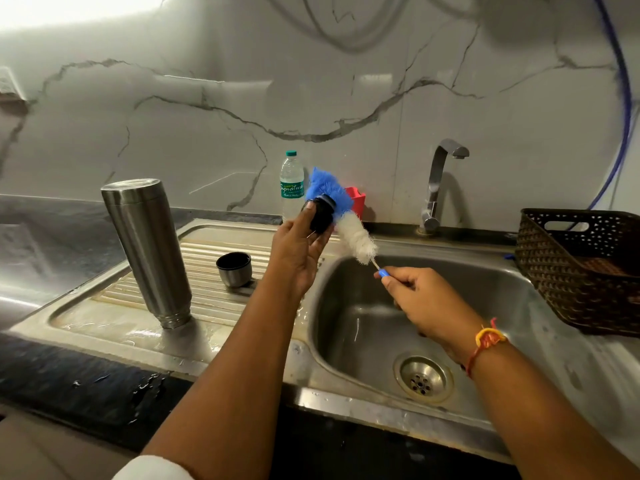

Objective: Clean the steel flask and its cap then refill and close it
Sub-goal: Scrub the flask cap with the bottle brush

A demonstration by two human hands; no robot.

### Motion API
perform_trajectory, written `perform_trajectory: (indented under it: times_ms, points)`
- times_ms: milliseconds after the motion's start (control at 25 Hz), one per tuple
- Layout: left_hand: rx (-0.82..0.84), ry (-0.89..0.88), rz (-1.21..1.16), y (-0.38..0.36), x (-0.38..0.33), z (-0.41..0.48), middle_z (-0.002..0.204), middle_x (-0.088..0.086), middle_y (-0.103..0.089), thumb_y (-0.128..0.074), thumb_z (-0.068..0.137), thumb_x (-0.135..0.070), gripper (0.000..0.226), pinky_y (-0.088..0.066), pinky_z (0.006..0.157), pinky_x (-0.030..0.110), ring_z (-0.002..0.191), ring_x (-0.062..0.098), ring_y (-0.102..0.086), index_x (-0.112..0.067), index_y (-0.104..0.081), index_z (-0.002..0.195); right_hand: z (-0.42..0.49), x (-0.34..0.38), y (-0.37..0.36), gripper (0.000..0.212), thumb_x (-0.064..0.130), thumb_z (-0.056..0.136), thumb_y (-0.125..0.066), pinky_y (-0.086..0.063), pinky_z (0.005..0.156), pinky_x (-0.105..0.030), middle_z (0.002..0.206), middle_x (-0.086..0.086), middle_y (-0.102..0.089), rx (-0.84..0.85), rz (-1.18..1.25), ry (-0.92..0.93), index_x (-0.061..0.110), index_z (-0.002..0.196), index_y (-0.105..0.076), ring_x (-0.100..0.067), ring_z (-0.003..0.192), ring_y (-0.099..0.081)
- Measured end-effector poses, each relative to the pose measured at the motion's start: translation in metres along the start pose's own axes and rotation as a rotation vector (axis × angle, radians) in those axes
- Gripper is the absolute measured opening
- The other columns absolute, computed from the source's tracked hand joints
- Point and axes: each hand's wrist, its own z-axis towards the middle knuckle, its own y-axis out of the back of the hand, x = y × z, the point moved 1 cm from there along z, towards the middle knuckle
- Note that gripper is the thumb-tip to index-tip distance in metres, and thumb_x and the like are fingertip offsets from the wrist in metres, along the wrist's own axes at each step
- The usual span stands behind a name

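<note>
Black round stopper [323, 215] is gripped by the left hand [298, 254] and touched by the blue-and-white bristle brush [356, 237], whose handle is gripped by the right hand [426, 303]. The tall steel flask [147, 251] is stood mouth-down on the ribbed drainboard [207, 296], near 1 steel cup cap [234, 270].

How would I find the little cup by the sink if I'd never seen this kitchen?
Start at the ribbed draining board left of the sink basin. The tall steel flask stands on it, and the cup sits just to its right, apart from it. It is short, steel outside and black inside, mouth up.
</note>
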Motion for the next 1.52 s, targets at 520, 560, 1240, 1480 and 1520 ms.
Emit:
perform_trajectory:
  times_ms: [520, 560, 1240, 1480, 1520]
  points:
    - [-0.107, 0.053, -0.149, 0.012, -0.009, 0.013, 0.116, 0.027, -0.065, -0.061, 0.099, -0.016, 0.016, -0.056, 0.093, 0.034, 0.108, 0.031, -0.066, -0.005, -0.056, 0.111, 0.000, -0.003, 0.007, 0.028, 0.026, 0.101, -0.051, -0.044, 0.061, -0.021, 0.075, 0.003, -0.062, -0.144, 0.030, 0.070, 0.021, 0.125, -0.066, -0.008, 0.067, -0.053]
    - [-0.111, 0.057, -0.163, 0.013, -0.009, 0.013, 0.114, 0.026, -0.064, -0.060, 0.100, -0.016, 0.016, -0.057, 0.090, 0.033, 0.103, 0.029, -0.066, -0.006, -0.056, 0.110, -0.001, -0.002, 0.006, 0.028, 0.026, 0.101, -0.052, -0.046, 0.065, -0.022, 0.079, 0.003, -0.065, -0.135, 0.024, 0.083, 0.021, 0.125, -0.066, -0.007, 0.070, -0.055]
    - [-0.067, -0.018, -0.002, 0.007, -0.005, 0.009, 0.121, 0.021, -0.067, -0.059, 0.101, -0.020, 0.018, -0.056, 0.086, 0.030, 0.103, 0.026, -0.068, -0.006, -0.060, 0.113, 0.004, -0.008, -0.011, 0.033, 0.028, 0.100, -0.053, -0.040, 0.063, -0.017, 0.084, 0.010, -0.066, -0.017, -0.066, 0.087, 0.024, 0.132, -0.061, -0.004, 0.072, -0.057]
    - [-0.029, -0.029, 0.150, 0.004, 0.003, 0.006, 0.115, 0.016, -0.067, -0.056, 0.103, -0.021, 0.018, -0.056, 0.085, 0.030, 0.101, 0.023, -0.066, -0.007, -0.062, 0.113, 0.004, -0.010, -0.009, 0.032, 0.027, 0.101, -0.052, -0.033, 0.049, -0.009, 0.064, 0.013, -0.053, -0.013, -0.049, 0.052, 0.023, 0.132, -0.062, -0.001, 0.053, -0.048]
    - [-0.033, -0.039, 0.144, 0.006, 0.001, 0.007, 0.116, 0.017, -0.066, -0.056, 0.103, -0.021, 0.018, -0.056, 0.084, 0.030, 0.102, 0.023, -0.066, -0.007, -0.062, 0.113, 0.003, -0.010, -0.009, 0.032, 0.027, 0.101, -0.053, -0.032, 0.048, -0.008, 0.062, 0.014, -0.051, -0.004, -0.050, 0.052, 0.023, 0.131, -0.062, 0.000, 0.051, -0.048]
